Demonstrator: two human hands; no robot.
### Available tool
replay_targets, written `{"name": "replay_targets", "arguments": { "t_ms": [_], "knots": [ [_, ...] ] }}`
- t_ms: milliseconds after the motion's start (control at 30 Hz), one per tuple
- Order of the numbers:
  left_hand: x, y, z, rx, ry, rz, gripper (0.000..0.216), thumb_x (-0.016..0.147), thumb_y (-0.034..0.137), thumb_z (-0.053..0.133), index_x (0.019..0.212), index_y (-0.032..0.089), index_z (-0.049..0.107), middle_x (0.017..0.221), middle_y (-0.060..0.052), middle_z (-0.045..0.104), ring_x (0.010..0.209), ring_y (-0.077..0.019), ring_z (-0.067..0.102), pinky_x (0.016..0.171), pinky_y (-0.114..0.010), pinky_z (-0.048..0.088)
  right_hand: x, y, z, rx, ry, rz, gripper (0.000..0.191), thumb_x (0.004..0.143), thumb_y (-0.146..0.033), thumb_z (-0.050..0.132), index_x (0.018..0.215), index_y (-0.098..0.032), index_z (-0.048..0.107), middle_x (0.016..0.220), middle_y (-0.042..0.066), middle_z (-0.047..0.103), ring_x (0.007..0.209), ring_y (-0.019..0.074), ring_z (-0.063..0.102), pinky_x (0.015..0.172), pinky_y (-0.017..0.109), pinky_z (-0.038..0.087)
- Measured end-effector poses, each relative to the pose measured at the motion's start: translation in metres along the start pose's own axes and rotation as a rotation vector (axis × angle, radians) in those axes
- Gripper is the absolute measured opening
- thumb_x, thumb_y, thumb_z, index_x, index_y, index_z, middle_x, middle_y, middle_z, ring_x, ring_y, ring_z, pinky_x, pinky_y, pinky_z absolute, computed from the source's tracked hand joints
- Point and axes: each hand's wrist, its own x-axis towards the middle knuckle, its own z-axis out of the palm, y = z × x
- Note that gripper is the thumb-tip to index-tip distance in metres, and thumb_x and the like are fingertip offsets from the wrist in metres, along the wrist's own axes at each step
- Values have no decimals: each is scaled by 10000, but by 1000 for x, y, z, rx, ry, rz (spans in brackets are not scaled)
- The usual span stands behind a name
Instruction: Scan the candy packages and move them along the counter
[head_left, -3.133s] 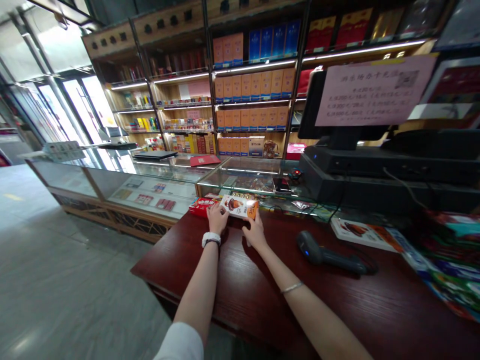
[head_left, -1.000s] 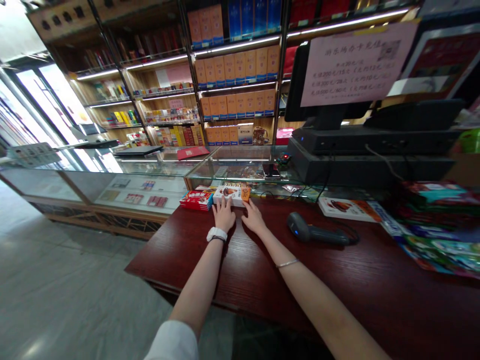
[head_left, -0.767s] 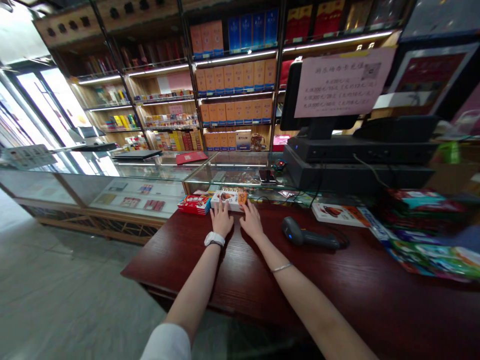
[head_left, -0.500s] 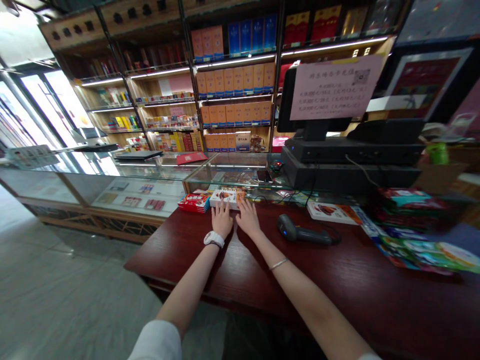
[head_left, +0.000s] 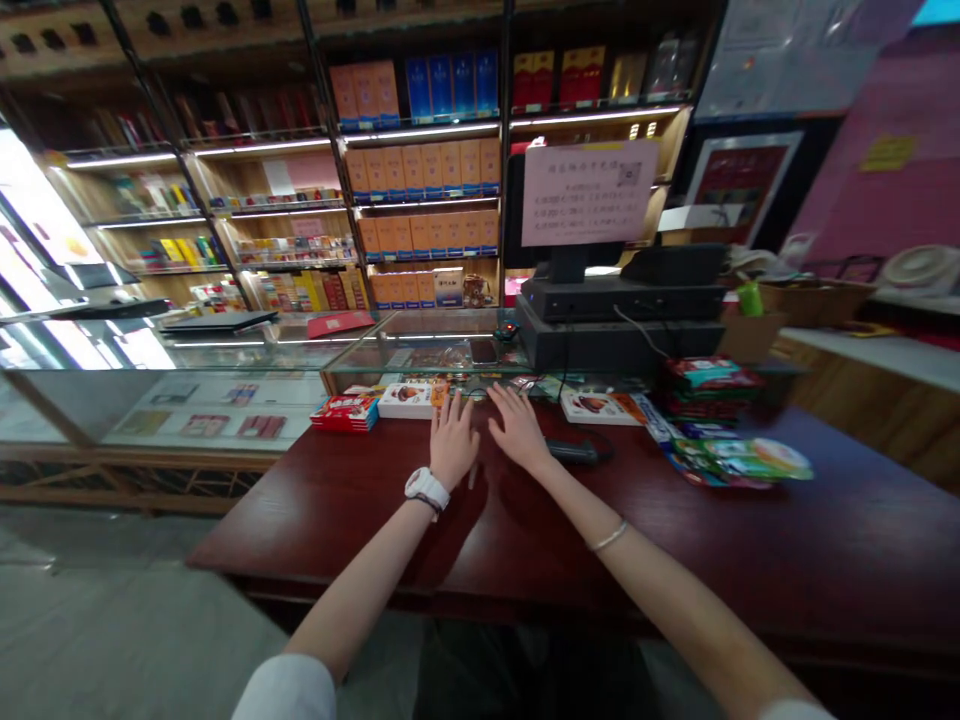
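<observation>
Two open hands, left hand (head_left: pixel 452 440) and right hand (head_left: pixel 516 428), lie flat on the smooth dark wooden counter (head_left: pixel 375 510), just behind one white flat box (head_left: pixel 407 400).

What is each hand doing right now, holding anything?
Left hand: open, flat on the counter, holding nothing.
Right hand: open, holding nothing, beside the scanner.

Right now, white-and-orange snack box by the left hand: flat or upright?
Flat. The snack box lies face-up on the counter beside the red pack; the left hand, fingers spread, sits just right of it, holding nothing.
</observation>
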Motion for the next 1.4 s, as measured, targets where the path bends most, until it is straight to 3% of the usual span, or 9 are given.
{"name": "replay_targets", "arguments": {
  "t_ms": [167,567,733,1033,1200,1400],
  "knots": [
    [3,47,9,-76,-24,66,586,890,217,508,1472,172,459,1602,-110,370,1491,-298,317,1233,-504,263,-28,46,-24,-87,13,68,571,923,-248,438,1488,-166,442,1591,78,390,1478,259,339,1228,498,224],
    [25,145,29,-200,-120,244,534,901,227,479,1434,189,481,1594,-83,387,1504,-266,286,1254,-504,193,-83,150,-58,-260,-4,301,566,922,-242,457,1482,-159,436,1589,116,389,1455,266,364,1208,486,231],
    [30,177,50,-260,-200,321,504,908,211,476,1410,170,483,1586,-97,398,1477,-247,339,1231,-443,271,-88,180,-68,-301,-66,410,627,904,-228,509,1507,-120,375,1603,153,343,1471,281,323,1210,493,214],
    [42,211,92,-177,-190,290,465,941,234,448,1392,148,520,1547,-137,450,1439,-274,406,1222,-471,268,-78,215,-68,-300,-144,579,690,885,-238,556,1531,-174,323,1626,177,275,1506,304,251,1200,538,193],
    [57,219,103,-149,-213,149,532,954,353,454,1440,141,501,1554,-158,436,1446,-339,382,1218,-511,249,-74,223,-61,-316,-146,577,660,907,-273,540,1526,-173,334,1625,178,275,1506,317,245,1201,536,185],
    [70,216,111,-108,-336,2,653,936,481,463,1500,153,429,1572,-197,391,1448,-399,361,1177,-562,278,-67,234,-61,-354,-164,624,608,943,-309,513,1511,-150,366,1573,231,348,1491,339,274,1190,545,170]
  ]
}}
